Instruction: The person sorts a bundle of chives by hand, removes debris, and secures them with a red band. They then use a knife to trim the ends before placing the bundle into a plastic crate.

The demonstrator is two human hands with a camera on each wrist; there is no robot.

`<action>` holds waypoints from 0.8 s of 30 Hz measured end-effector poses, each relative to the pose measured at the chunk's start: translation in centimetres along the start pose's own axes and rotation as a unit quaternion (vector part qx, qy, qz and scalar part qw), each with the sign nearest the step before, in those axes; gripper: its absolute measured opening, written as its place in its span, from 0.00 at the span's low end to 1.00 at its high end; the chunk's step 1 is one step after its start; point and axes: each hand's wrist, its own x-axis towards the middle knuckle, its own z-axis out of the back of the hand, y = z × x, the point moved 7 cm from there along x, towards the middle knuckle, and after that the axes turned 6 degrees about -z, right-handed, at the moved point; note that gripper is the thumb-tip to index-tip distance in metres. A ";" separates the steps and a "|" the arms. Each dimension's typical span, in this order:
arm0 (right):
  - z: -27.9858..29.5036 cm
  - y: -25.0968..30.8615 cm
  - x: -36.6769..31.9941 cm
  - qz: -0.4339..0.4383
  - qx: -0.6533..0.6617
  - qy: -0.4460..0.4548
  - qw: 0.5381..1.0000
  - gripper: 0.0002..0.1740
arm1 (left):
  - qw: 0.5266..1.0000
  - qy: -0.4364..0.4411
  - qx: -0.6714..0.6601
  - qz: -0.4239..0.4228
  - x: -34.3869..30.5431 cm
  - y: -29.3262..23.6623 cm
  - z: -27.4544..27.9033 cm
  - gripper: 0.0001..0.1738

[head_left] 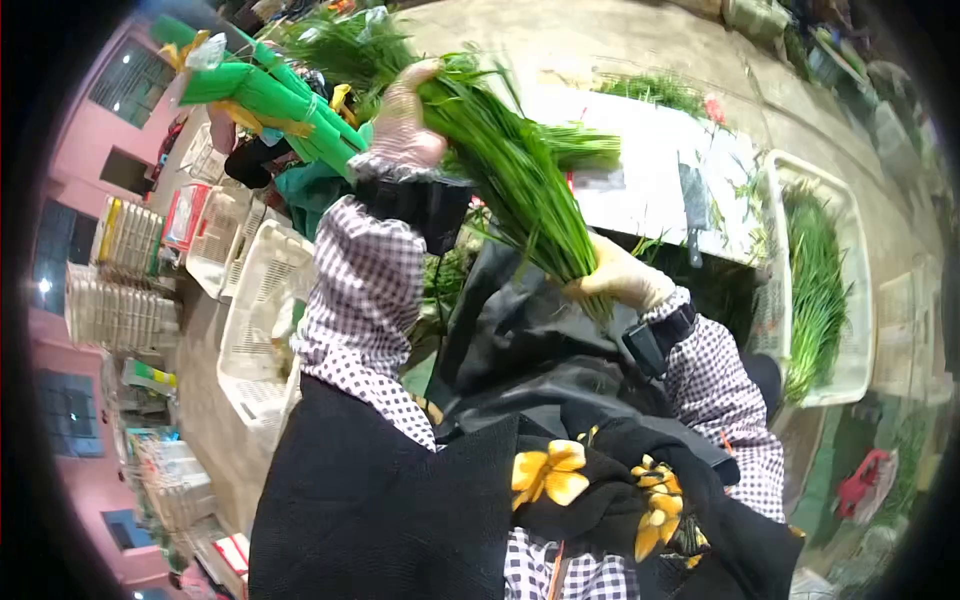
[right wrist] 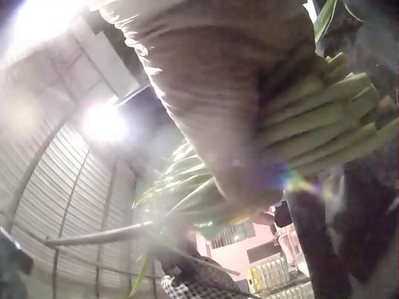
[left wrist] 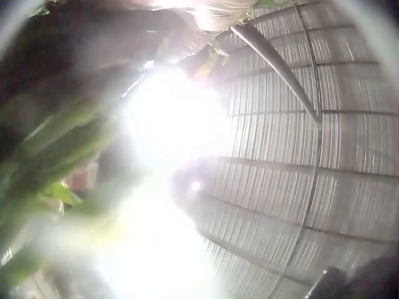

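A long bunch of green chives (head_left: 520, 180) slants across the head view, with its cut stem ends low on the right. My right hand (head_left: 625, 275) grips it near those ends; pale stems (right wrist: 330, 118) stick out past the hand in the right wrist view. Higher up, my left hand (head_left: 405, 120) holds the leafy part, fingers and thumb at its side and some fingertips hidden by leaves. Blurred leaves (head_left: 345, 45) spread beyond the left hand. The left wrist view is mostly glare, with part of the left hand (left wrist: 218, 14) at its top edge.
A white board (head_left: 655, 145) ahead bears a cleaver (head_left: 694, 205) and more chives (head_left: 580, 147). To the right stands a white crate (head_left: 862, 300) of greens. Another white crate (head_left: 245, 340) is at left, near green wrapped bundles (head_left: 270, 95). Black plastic (head_left: 530, 350) covers my lap.
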 end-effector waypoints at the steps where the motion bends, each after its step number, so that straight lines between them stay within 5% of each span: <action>1: 0.2 -0.5 -0.6 -0.032 0.037 -0.005 0.999 0.38 | 0.997 0.027 -0.064 0.020 2.7 1.8 -0.4 0.10; 2: 0.5 -0.5 -0.9 0.002 0.007 -0.019 1.000 0.38 | 0.980 0.154 0.040 -0.117 9.0 3.8 1.5 0.09; 3: 0.6 -0.6 -1.7 -0.016 0.037 -0.042 0.998 0.39 | 0.990 0.106 -0.082 0.042 4.2 3.7 -2.9 0.09; 6: 0.1 0.7 -4.5 -0.054 0.088 -0.042 0.994 0.39 | 0.984 0.115 -0.077 0.110 4.8 6.3 -6.0 0.09; 11: 1.7 0.4 -8.4 -0.022 0.071 -0.087 0.993 0.25 | 0.989 0.115 -0.033 0.084 2.4 6.9 -10.3 0.11; 14: 1.6 0.6 -10.5 -0.020 0.102 -0.130 0.986 0.27 | 0.990 0.076 -0.006 0.119 1.8 8.8 -12.0 0.14; 17: 1.7 -0.2 -12.1 -0.001 0.152 -0.149 0.977 0.30 | 0.982 0.137 -0.019 0.131 1.8 11.4 -14.8 0.15; 19: 1.3 1.0 -13.4 -0.003 0.133 -0.197 0.971 0.23 | 0.942 0.318 -0.003 -0.110 7.9 14.2 -16.9 0.12; 21: 2.3 2.3 -14.5 0.024 0.096 -0.230 0.968 0.22 | 0.967 0.223 0.000 0.121 0.9 9.4 -19.1 0.10; 23: 3.6 3.5 -15.7 0.016 0.041 -0.216 0.975 0.23 | 0.939 0.341 -0.020 0.047 -0.6 6.9 -21.5 0.16; 24: 4.1 4.3 -16.7 0.023 0.070 -0.262 0.962 0.22 | 0.900 0.422 -0.053 0.096 -1.5 6.2 -22.7 0.14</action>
